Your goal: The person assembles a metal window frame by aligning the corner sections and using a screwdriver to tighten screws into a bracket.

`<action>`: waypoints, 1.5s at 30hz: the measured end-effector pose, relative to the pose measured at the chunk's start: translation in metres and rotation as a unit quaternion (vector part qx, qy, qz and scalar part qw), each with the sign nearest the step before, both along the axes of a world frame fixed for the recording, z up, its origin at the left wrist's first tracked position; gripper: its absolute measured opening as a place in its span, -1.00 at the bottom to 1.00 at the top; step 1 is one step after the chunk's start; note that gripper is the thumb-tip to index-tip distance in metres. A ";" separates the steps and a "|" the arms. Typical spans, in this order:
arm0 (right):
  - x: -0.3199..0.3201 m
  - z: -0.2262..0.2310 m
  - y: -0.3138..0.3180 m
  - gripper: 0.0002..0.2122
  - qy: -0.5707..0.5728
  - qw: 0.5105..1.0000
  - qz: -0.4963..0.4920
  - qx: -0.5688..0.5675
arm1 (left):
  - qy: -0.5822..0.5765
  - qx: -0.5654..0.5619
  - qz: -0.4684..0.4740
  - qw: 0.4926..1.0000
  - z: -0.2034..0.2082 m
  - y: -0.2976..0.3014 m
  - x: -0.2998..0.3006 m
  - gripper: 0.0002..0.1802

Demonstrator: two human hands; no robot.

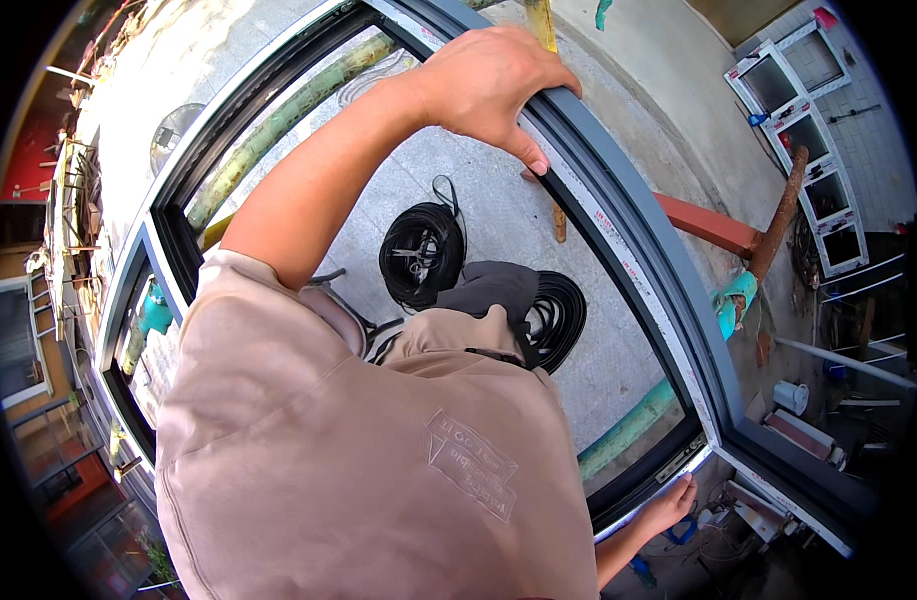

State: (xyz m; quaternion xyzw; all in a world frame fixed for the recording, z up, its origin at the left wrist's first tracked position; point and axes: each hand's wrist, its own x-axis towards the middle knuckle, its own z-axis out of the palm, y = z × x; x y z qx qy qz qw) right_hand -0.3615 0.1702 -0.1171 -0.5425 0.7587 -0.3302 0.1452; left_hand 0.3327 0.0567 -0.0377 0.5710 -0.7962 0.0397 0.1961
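A large dark grey metal window frame (634, 225) with strips of white film along its bars surrounds my torso and lap. My left hand (494, 85) is closed over its upper bar, thumb on the inner edge and fingers over the outer side. At the lower right, my right hand (667, 508) grips the frame's side bar close to the corner. A metal hardware strip (682, 457) sits in the channel beside that hand. Through the opening, two coils of black strip, one upright loop (421, 255) and another coil (559, 320), lie on the paved floor by my legs.
Green-stained pipes (629, 430) pass under the frame. A red-brown beam (714, 226) and a rusty pipe (782, 215) stand at right. White-edged frames (827, 185) lie farther right. A round fan (176, 135) is at upper left, and tools and clutter (759, 510) fill the lower right.
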 end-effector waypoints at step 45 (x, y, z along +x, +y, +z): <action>0.058 0.002 -0.060 -0.44 0.367 0.895 -0.199 0.155 | 0.086 -0.168 -0.168 0.968 -0.060 0.009 0.168 -0.49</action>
